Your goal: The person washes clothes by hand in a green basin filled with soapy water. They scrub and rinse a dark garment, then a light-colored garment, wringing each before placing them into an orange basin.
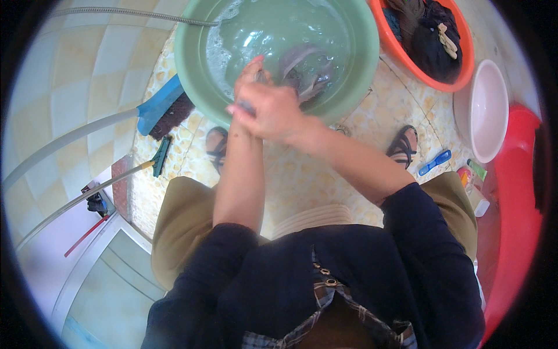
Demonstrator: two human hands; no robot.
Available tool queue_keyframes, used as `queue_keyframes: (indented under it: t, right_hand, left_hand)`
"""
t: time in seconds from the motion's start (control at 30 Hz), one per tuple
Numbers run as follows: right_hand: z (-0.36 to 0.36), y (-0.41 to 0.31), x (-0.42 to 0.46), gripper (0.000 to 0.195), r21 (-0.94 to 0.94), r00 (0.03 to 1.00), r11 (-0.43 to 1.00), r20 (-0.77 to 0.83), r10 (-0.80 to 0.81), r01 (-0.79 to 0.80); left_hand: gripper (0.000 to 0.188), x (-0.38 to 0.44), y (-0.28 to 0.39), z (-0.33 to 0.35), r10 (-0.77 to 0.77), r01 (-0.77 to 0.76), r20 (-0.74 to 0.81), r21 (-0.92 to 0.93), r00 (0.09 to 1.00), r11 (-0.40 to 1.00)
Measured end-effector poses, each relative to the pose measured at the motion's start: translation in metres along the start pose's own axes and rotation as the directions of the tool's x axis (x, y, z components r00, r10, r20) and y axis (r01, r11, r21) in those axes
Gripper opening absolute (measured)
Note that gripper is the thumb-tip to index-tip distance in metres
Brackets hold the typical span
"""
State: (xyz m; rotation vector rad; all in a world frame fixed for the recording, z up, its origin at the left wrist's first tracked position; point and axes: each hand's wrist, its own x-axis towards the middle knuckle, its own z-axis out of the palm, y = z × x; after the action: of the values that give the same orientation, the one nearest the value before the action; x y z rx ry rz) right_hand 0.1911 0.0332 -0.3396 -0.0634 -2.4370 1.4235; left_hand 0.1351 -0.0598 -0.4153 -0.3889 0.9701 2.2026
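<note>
A big green plastic basin holds sudsy water, and a greyish wet cloth lies in it at the right of the hands. My left hand is over the near part of the basin, partly hidden. Across its wrist and palm lies my right hand, with a bit of dark grey cloth showing between the two. Which hand grips that cloth is unclear. A ribbed metal shower hose reaches over the basin's left rim, its end at the water.
An orange basin of dark clothes stands at upper right, beside a pink basin and a red tub. A blue-handled brush lies on the tiles. A blue broom and a green squeegee are at left.
</note>
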Motion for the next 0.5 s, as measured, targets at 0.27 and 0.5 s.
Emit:
queue_keyframes:
  t: [0.27, 0.5]
  right_hand:
    - [-0.009, 0.038, 0.019, 0.028, -0.092, 0.970, 0.967, -0.078, 0.232, -0.239]
    - [-0.007, 0.077, 0.025, 0.030, -0.381, 0.979, 0.922, 0.148, 0.138, -0.072]
  left_hand:
    - [0.037, -0.020, 0.003, 0.067, -0.043, 0.091, -0.256, 0.178, 0.966, 0.980]
    - [0.046, -0.021, -0.001, 0.062, -0.056, 0.088, -0.280, 0.105, 0.958, 0.991]
